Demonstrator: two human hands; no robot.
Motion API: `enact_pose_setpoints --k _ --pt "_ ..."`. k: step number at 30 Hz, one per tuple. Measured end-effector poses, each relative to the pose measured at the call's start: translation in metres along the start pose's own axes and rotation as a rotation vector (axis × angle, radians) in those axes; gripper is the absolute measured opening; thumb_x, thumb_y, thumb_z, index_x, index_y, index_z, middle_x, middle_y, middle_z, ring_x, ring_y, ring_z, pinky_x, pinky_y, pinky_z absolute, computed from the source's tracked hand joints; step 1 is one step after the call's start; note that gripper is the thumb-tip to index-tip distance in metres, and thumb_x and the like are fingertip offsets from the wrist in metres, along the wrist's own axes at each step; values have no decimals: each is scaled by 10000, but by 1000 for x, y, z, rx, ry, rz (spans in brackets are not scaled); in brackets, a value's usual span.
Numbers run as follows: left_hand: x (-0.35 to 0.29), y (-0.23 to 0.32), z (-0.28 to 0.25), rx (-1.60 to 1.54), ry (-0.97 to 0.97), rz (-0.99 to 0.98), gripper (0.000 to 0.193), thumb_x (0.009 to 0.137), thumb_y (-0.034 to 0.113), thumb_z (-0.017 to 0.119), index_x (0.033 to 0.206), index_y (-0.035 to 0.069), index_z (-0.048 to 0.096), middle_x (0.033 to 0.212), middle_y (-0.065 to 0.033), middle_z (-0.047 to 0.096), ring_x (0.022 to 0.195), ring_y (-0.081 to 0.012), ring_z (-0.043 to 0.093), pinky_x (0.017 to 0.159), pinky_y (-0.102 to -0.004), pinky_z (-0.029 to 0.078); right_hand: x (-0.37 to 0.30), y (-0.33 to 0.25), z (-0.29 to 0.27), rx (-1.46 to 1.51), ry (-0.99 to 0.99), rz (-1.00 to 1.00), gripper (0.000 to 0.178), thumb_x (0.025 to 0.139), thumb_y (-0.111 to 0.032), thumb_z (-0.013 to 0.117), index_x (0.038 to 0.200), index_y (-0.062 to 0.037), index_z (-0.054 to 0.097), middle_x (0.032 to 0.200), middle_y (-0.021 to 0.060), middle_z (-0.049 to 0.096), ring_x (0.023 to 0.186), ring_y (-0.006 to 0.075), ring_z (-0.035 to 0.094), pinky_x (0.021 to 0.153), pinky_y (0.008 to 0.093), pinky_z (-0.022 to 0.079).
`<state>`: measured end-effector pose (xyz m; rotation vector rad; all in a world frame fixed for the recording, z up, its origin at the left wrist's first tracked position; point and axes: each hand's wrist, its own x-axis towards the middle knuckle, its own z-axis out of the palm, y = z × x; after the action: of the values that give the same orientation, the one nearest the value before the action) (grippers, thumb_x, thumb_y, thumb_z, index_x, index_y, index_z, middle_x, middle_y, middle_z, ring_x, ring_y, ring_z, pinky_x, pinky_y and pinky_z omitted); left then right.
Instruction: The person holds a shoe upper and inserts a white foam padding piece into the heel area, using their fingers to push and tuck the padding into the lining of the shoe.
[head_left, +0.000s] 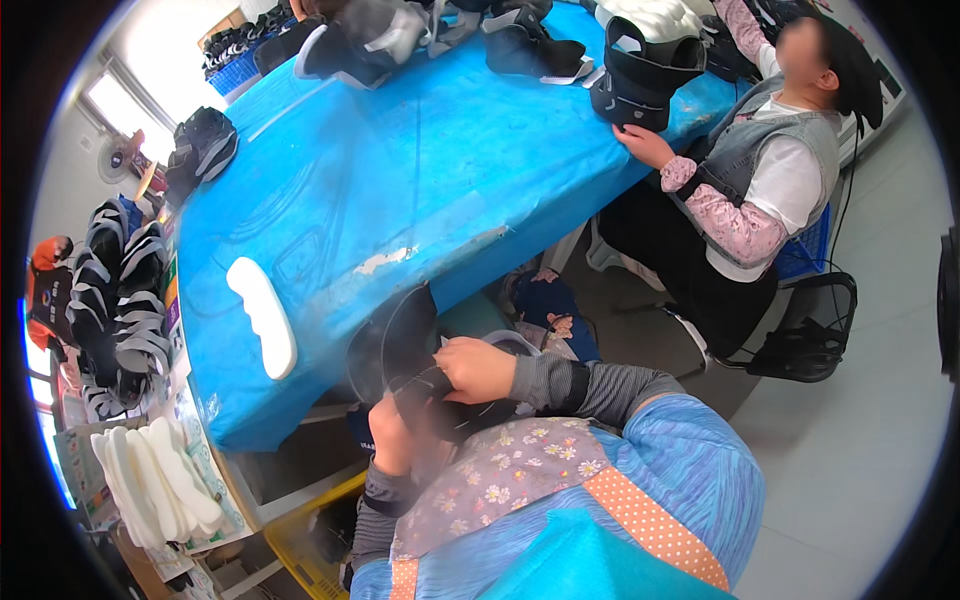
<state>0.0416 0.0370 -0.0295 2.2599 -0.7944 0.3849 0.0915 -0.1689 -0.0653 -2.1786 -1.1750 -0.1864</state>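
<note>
In front of my apron, both hands are closed on a black boot-like piece [402, 335], which sticks up past the near edge of the blue-covered table. My left hand [392, 437] grips its lower part from the left, partly smeared by motion. My right hand [477, 369] pinches its edge from the right, fingers bent together. A thin line, perhaps an edge or a thread, curves around the piece; a smudge over this area blurs the detail. On the table, left of the hands, lies a long white foam insert [263, 318] with a wavy edge.
Blue sheeting covers the table [330, 200]. Black and grey boots [535, 48] crowd its far side. At right, a seated co-worker [770, 170] holds a black boot [645, 75]. More white inserts [155, 480] stack at lower left, above a yellow crate [305, 555].
</note>
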Motion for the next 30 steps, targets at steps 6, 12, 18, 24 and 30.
enact_pose_setpoints --k 6,12,18,24,30 --pt "11 6 -3 -64 35 -54 197 788 -40 634 975 -1 682 900 -195 677 805 -382 665 702 -388 524 -1 2 -1 4 44 -32 295 697 -285 764 792 -46 622 806 113 588 823 309 582 776 416 453" --pt "22 -7 11 64 88 -327 89 891 50 613 925 -19 657 808 -225 638 706 -416 607 629 -413 481 -1 5 -1 23 18 -3 310 749 -278 762 906 -46 629 884 115 593 845 321 552 770 414 436" --pt "34 -15 25 58 23 -522 245 951 206 591 931 -26 667 792 -271 622 743 -454 602 630 -471 457 -6 5 -3 133 245 -26 334 765 -282 772 638 -68 549 748 89 515 739 305 499 702 403 409" --pt "34 -31 31 17 -56 -653 255 968 244 557 955 10 658 836 -241 639 774 -438 604 652 -450 473 -51 64 -86 -318 612 36 109 814 -130 666 917 -110 694 912 80 677 851 313 633 782 412 505" --pt "44 -35 37 -38 -56 -639 270 964 248 570 1032 2 659 877 -248 651 829 -457 610 691 -444 484 -141 145 -53 -515 604 926 663 820 -439 707 1324 -63 497 1348 148 489 1259 398 434 1022 521 353"
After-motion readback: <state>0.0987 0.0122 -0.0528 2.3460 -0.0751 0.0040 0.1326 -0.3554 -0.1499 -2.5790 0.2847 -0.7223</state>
